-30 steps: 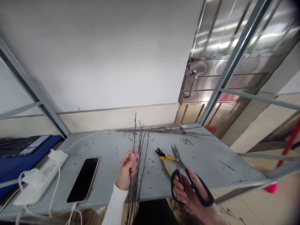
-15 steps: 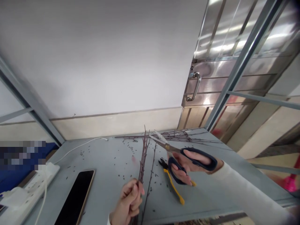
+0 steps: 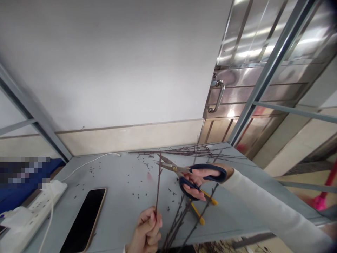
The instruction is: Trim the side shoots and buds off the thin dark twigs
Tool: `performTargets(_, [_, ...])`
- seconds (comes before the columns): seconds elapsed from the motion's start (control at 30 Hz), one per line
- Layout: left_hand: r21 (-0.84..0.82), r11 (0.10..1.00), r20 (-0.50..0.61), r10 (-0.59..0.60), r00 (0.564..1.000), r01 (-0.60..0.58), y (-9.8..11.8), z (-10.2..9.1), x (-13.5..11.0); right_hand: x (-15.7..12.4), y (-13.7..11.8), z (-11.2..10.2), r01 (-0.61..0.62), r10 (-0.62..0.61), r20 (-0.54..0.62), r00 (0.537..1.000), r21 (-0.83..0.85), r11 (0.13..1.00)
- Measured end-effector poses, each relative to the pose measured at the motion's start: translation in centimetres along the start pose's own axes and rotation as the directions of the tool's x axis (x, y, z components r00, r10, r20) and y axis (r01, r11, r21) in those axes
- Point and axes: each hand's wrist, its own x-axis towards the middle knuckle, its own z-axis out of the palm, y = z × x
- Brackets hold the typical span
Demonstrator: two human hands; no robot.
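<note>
My left hand (image 3: 147, 228), near the front edge, is closed on a thin brown twig (image 3: 158, 186) that stands nearly upright. My right hand (image 3: 201, 179) has its fingers through the dark blue handles of a pair of scissors (image 3: 174, 169). The scissor blades are parted, with the twig's upper end between them in this view; whether they touch it I cannot tell. Other twigs (image 3: 179, 219), partly blurred, lean to the right below the scissors. Behind these and my right hand lie yellow-handled cutting pliers (image 3: 197, 213), their jaws mostly hidden.
More long twigs (image 3: 181, 151) lie along the back of the grey table (image 3: 118, 211). Small dark bits (image 3: 144, 163) are scattered over it. To the left are a phone (image 3: 84, 221), a white power strip (image 3: 34, 214) and a cable (image 3: 89, 161). Metal posts (image 3: 265, 80) frame both sides.
The scissors have moved left and slightly down, to the twig's upper part. Several twigs that stood upright above my left hand now lean rightward; a single one stays upright there.
</note>
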Motion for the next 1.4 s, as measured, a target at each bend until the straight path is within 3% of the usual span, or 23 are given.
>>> performTargets(0.13, [-0.009, 1.0, 0.003, -0.005, 1.0, 0.005, -0.1, 0.3, -0.1, -0.3, 0.2, 0.1, 0.082, -0.092, -0.178, 0.98, -0.06, 0.995])
performTargets(0.3, [0.028, 1.0, -0.014, -0.011, 1.0, 0.011, -0.1, 0.5, -0.3, -0.5, -0.6, 0.6, -0.042, 0.042, -0.008, 0.999, 0.004, 0.999])
performTargets(0.47, [0.055, 0.998, -0.038, -0.042, 0.998, 0.044, -0.3, 0.1, -0.9, -0.5, -0.8, 1.3, -0.04, 0.039, 0.027, 0.999, 0.062, 0.997])
performTargets(0.67, [0.06, 0.998, -0.026, -0.036, 0.999, 0.037, -0.5, -0.2, -1.3, -0.1, -1.1, 1.7, -0.028, 0.027, 0.096, 0.995, 0.007, 1.0])
performTargets(1.0, [0.112, 0.989, -0.107, -0.086, 0.991, 0.098, -0.5, 0.2, -1.8, -0.7, -1.8, 2.9, -0.074, 0.066, -0.047, 0.997, -0.19, 0.979])
performTargets(1.23, [0.129, 0.986, -0.104, -0.096, 0.99, 0.109, -0.6, 0.3, -2.1, -0.8, -0.2, 3.0, -0.13, 0.088, -0.157, 0.984, -0.287, 0.949])
performTargets(1.4, [0.157, 0.984, -0.121, -0.064, 0.991, 0.082, -0.6, 0.4, -2.3, -1.4, 0.6, 3.0, -0.115, 0.033, -0.251, 0.967, -0.318, 0.941])
